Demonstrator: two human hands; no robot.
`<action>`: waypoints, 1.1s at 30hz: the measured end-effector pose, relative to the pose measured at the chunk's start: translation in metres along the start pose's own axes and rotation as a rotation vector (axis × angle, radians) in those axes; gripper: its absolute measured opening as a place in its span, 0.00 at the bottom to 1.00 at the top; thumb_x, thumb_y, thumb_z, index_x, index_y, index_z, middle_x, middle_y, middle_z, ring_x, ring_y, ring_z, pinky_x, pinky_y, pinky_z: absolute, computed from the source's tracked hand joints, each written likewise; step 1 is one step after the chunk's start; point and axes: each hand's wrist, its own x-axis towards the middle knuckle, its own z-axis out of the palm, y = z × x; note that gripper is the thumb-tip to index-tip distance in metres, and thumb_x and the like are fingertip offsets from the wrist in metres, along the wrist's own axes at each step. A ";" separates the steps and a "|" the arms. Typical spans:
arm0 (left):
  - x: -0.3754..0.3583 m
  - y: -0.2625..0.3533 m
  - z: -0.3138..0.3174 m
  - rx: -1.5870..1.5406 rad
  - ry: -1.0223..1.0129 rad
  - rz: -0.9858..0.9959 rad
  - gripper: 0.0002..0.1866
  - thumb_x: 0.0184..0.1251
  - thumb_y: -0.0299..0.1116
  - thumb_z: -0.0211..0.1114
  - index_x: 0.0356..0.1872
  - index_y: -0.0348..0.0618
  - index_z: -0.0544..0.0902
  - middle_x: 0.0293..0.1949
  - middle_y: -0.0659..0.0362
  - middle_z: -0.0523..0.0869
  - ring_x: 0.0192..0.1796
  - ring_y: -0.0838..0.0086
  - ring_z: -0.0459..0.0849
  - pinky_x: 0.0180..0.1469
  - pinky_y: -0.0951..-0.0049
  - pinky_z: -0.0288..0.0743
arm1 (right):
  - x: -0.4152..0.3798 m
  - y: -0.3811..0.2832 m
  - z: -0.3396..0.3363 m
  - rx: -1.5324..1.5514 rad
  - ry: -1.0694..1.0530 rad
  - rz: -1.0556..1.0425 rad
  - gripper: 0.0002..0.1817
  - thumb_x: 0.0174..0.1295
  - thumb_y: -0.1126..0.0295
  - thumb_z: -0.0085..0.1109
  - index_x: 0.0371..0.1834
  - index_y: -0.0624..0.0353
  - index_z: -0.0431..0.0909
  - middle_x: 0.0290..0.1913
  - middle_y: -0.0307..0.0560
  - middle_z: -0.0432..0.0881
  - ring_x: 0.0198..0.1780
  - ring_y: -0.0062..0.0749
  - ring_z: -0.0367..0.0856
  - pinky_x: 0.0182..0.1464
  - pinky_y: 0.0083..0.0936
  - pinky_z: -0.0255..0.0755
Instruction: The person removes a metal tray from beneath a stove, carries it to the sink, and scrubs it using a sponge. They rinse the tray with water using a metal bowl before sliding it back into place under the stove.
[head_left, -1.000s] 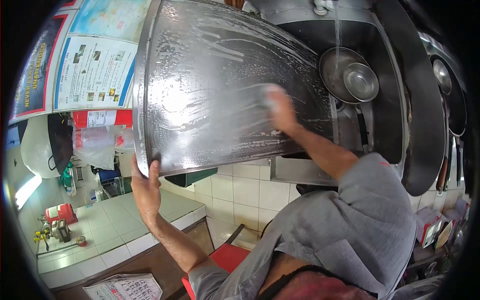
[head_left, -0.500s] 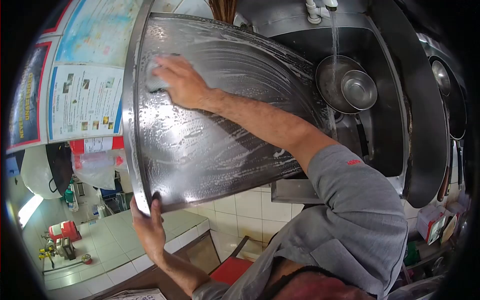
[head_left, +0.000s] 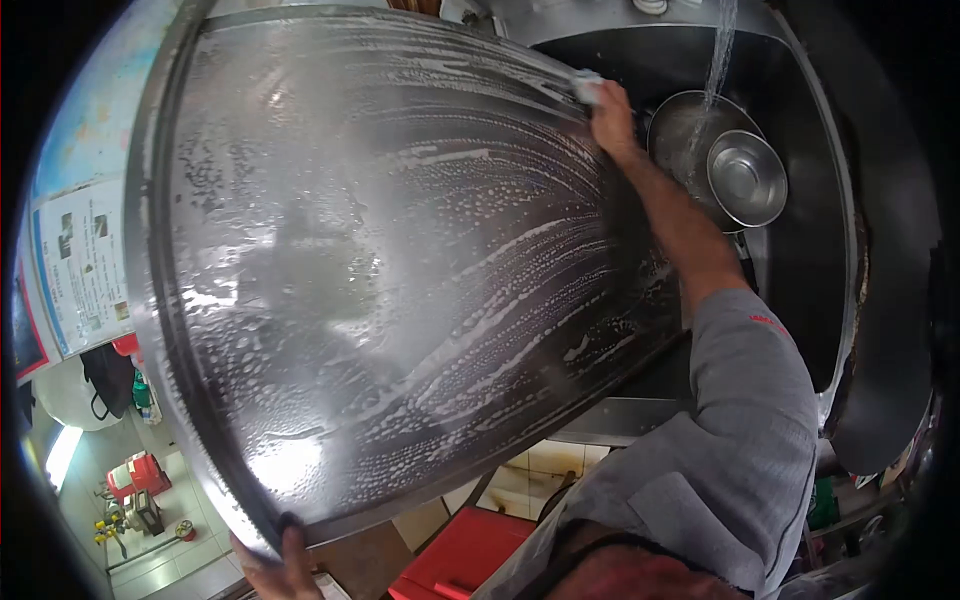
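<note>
A large stainless-steel sheet [head_left: 330, 260] with a raised rim, streaked with suds and water drops, lies tilted across the view, its right end over the sink. My right hand [head_left: 612, 118] is closed on a pale scrubbing pad [head_left: 587, 88], pressed near the sheet's upper right edge. Down at the lower left corner, my left hand [head_left: 280, 565] grips the rim, thumb on top and the fingers partly hidden beneath. Just beyond my right hand, a metal bowl [head_left: 747, 178] sits in a frying pan [head_left: 680, 125] inside the sink.
Water [head_left: 720, 50] runs from above into the dark sink basin [head_left: 800, 270]. A red box-like object [head_left: 465, 555] stands below the sheet. At the lower left is a tiled counter [head_left: 190, 480] with red equipment [head_left: 138, 475]. Posters [head_left: 82, 265] hang on the left wall.
My right hand has swept the pad from the sheet's left side to its upper right edge. The view has shifted, and the sheet appears larger and lower. My left hand still holds the corner.
</note>
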 end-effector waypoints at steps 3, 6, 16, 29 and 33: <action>0.002 0.020 0.001 0.066 0.087 -0.013 0.08 0.60 0.34 0.62 0.36 0.42 0.77 0.17 0.65 0.74 0.17 0.81 0.68 0.18 0.80 0.61 | -0.044 0.072 0.004 -0.127 -0.109 0.218 0.18 0.45 0.83 0.49 0.42 0.63 0.76 0.42 0.57 0.76 0.46 0.53 0.72 0.52 0.39 0.66; -0.004 0.044 0.013 0.088 0.181 -0.005 0.08 0.60 0.34 0.61 0.33 0.40 0.79 0.18 0.64 0.75 0.18 0.82 0.67 0.19 0.80 0.60 | -0.056 0.107 0.027 -0.316 -0.358 0.481 0.16 0.47 0.77 0.53 0.43 0.63 0.76 0.43 0.58 0.76 0.46 0.52 0.74 0.52 0.39 0.67; -0.002 0.012 -0.013 0.045 0.122 0.074 0.30 0.60 0.26 0.59 0.63 0.37 0.59 0.33 0.58 0.77 0.18 0.85 0.64 0.16 0.85 0.56 | -0.154 0.085 -0.031 -0.506 -0.884 0.411 0.10 0.54 0.70 0.51 0.31 0.68 0.76 0.31 0.60 0.77 0.35 0.52 0.77 0.39 0.41 0.71; -0.005 0.006 -0.025 0.229 0.138 -0.054 0.22 0.60 0.31 0.61 0.55 0.39 0.68 0.28 0.60 0.77 0.18 0.84 0.66 0.16 0.84 0.57 | -0.135 0.127 0.014 -0.526 -0.779 0.367 0.11 0.57 0.67 0.50 0.33 0.64 0.78 0.33 0.57 0.79 0.37 0.51 0.77 0.41 0.43 0.69; 0.002 0.028 -0.015 0.212 0.041 -0.060 0.21 0.57 0.37 0.66 0.48 0.37 0.75 0.22 0.63 0.77 0.19 0.83 0.69 0.19 0.83 0.60 | -0.094 0.131 0.037 -0.474 -0.814 0.757 0.11 0.54 0.65 0.53 0.30 0.60 0.81 0.36 0.52 0.81 0.39 0.49 0.79 0.40 0.43 0.72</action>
